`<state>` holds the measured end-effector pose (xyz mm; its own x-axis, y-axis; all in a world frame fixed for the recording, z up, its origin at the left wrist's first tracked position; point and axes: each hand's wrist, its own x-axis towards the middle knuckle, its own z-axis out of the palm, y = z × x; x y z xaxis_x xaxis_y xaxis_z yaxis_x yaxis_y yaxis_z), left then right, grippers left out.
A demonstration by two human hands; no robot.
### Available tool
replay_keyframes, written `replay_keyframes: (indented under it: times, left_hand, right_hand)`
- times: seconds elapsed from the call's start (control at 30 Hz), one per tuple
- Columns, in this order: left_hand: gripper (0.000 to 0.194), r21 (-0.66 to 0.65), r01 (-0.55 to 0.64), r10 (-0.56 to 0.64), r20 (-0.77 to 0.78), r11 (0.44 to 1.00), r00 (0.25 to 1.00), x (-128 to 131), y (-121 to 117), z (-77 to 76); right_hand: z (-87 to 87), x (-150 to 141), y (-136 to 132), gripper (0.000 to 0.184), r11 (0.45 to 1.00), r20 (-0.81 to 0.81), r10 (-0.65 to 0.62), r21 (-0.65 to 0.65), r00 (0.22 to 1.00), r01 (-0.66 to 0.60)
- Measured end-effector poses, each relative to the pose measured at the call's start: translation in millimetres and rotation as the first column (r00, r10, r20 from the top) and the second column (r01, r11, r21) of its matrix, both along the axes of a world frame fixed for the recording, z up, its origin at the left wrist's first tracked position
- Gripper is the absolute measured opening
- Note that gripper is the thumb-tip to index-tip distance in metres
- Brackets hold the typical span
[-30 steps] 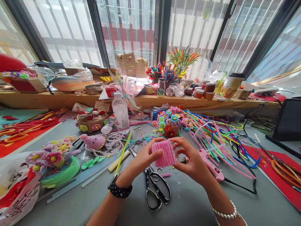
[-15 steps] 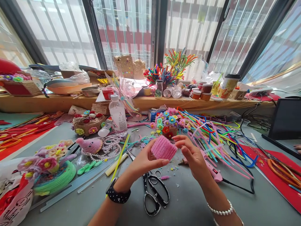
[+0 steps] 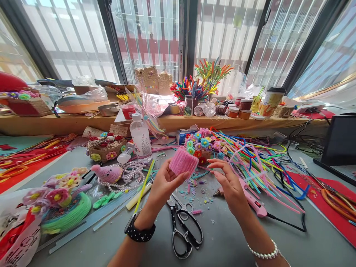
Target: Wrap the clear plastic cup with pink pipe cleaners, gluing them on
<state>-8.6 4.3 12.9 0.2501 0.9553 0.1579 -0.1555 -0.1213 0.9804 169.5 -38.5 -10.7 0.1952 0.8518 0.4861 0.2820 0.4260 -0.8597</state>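
Observation:
My left hand (image 3: 167, 181) grips a pink fuzzy block of coiled pipe cleaner (image 3: 183, 162), tilted above the table, its thumb along the lower side. From the block's right side a thin pink strand runs to my right hand (image 3: 226, 181), whose thumb and fingertips pinch its end; the other fingers are partly stretched. Below the hands lie black-handled scissors (image 3: 186, 231) and a smaller pair of scissors (image 3: 185, 207). A pink glue gun (image 3: 257, 205) rests to the right, behind my right wrist. Coloured fuzzy scraps (image 3: 201, 194) are scattered between the hands.
A pot of fuzzy flowers (image 3: 204, 144) and a heap of pipe cleaners (image 3: 256, 163) lie behind the hands. Leftward are a plastic bottle (image 3: 141, 137), bead strings (image 3: 133, 172) and a green flower base (image 3: 69, 215). A laptop (image 3: 340, 144) stands at the right.
My left hand has moved the pink block left and slightly up. My right hand stays nearly in place, and the pink strand between them now shows, stretched out.

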Motion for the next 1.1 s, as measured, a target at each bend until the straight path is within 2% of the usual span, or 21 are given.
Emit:
replay_keyframes:
  times: [0.1,0.2,0.27,0.37,0.43,0.53,0.67,0.77,0.83,0.93,1.1]
  left_hand:
    - [0.054,-0.027,-0.117,0.119,0.140,0.993,0.983,-3,1,1.2]
    - [0.059,-0.067,-0.113,0.125,0.224,0.991,0.966,-4,2,0.0]
    - [0.059,-0.073,-0.109,0.124,0.253,0.991,0.959,-3,3,-0.5]
    - [0.060,-0.082,-0.112,0.131,0.286,0.990,0.949,-3,2,0.4]
    - [0.063,-0.122,-0.137,0.171,0.342,0.983,0.924,-5,3,2.7]
    - [0.063,-0.245,-0.158,0.260,0.470,0.957,0.843,-9,5,9.1]
    - [0.065,-0.413,-0.176,0.410,0.590,0.894,0.696,-15,7,19.3]
    - [0.066,-0.488,-0.150,0.469,0.640,0.860,0.608,-18,8,22.4]
    - [0.065,-0.506,-0.123,0.475,0.660,0.854,0.582,-19,9,21.6]
    - [0.064,-0.505,-0.108,0.466,0.664,0.856,0.585,-20,10,18.8]
    - [0.052,-0.463,-0.067,0.379,0.626,0.884,0.682,-16,9,16.8]
  right_hand:
    - [-6.5,0,4,0.015,1.000,0.050,-0.009,-0.021,0.999,0.010]
    - [-10.1,1,10,0.011,0.995,0.200,-0.036,-0.086,0.979,0.054]
    - [-10.7,1,12,0.011,0.987,0.328,-0.028,-0.142,0.944,0.079]
    - [-12.8,-1,14,0.011,0.971,0.495,0.081,-0.233,0.865,0.042]
    - [-16.6,-3,15,0.011,0.965,0.576,0.107,-0.255,0.810,0.054]
    - [-23.0,-5,16,0.011,0.965,0.641,0.026,-0.218,0.767,0.149]
    - [-23.2,2,18,0.019,0.948,0.639,-0.109,-0.163,0.761,0.273]
    - [-18.3,14,17,0.025,0.911,0.629,-0.244,-0.112,0.738,0.396]
    - [-16.5,22,16,0.026,0.870,0.644,-0.320,-0.091,0.695,0.484]
    - [-17.2,26,19,0.023,0.840,0.704,-0.311,-0.111,0.639,0.531]
    - [-14.7,14,47,0.018,0.841,0.832,-0.097,-0.226,0.546,0.492]
